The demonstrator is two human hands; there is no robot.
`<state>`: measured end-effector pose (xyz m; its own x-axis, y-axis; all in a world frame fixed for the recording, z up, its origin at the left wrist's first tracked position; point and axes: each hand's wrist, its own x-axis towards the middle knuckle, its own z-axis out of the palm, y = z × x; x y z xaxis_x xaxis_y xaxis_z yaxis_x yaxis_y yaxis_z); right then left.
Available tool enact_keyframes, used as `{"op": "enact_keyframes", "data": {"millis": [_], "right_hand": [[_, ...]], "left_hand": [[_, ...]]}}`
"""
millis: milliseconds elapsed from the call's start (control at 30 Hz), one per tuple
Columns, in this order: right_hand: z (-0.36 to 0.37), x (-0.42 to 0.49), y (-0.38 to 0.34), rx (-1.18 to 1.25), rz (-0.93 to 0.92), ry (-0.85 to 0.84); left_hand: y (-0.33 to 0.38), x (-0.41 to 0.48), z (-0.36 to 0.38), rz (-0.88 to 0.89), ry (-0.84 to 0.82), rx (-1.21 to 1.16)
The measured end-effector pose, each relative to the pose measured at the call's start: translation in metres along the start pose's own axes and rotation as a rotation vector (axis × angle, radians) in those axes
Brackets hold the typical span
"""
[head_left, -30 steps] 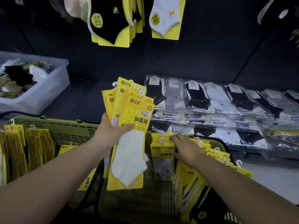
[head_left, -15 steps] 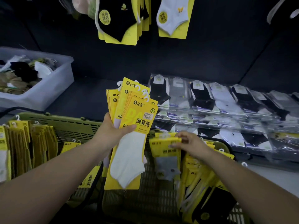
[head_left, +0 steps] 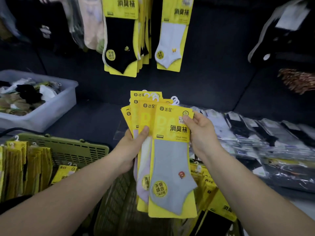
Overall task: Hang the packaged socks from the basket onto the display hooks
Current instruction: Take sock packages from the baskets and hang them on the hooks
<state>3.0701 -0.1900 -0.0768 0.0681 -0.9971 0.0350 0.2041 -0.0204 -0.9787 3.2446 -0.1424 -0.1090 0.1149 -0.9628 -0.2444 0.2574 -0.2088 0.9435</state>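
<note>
My left hand (head_left: 130,147) grips a fanned stack of yellow sock packs (head_left: 144,116) with white plastic hangers at the top. In front of the stack is a grey sock pack (head_left: 170,167), and my right hand (head_left: 199,132) pinches its upper right corner, thumb on the card. Below my arms lies the olive green basket (head_left: 76,150), with more yellow packs (head_left: 211,188) standing in it at the right. High on the dark wall hang a black sock pack (head_left: 121,43) and a white sock pack (head_left: 172,41); their hooks are out of view.
A pale plastic bin (head_left: 51,113) of loose socks sits at the left on the dark shelf. Rows of clear-wrapped sock bundles (head_left: 265,137) cover the shelf at the right. Yellow packs (head_left: 22,166) stand bunched at the basket's left end.
My right hand lifted the grey sock pack out of the basket and brought it up against the front of the stack in my left hand. The view has tilted upward toward the wall.
</note>
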Motion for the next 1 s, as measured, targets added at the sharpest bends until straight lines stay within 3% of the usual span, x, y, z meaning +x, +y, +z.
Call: {"op": "enact_keyframes", "data": {"millis": [233, 467, 700, 867, 1000], "right_hand": [[0.016, -0.019, -0.037, 0.024, -0.085, 0.050], [0.017, -0.017, -0.092, 0.002, -0.143, -0.021], [0.021, 0.035, -0.140, -0.160, -0.070, -0.128], [0.037, 0.087, -0.178, -0.283, -0.246, -0.032], [0.062, 0.141, -0.203, -0.364, -0.376, 0.130]], "left_hand": [[0.030, -0.035, 0.015, 0.063, -0.036, -0.004], [0.074, -0.035, 0.032, 0.180, -0.030, 0.000], [0.111, 0.009, 0.018, 0.318, 0.055, 0.015], [0.147, 0.049, -0.005, 0.518, 0.229, 0.120], [0.154, 0.074, -0.028, 0.528, 0.252, 0.090]]}}
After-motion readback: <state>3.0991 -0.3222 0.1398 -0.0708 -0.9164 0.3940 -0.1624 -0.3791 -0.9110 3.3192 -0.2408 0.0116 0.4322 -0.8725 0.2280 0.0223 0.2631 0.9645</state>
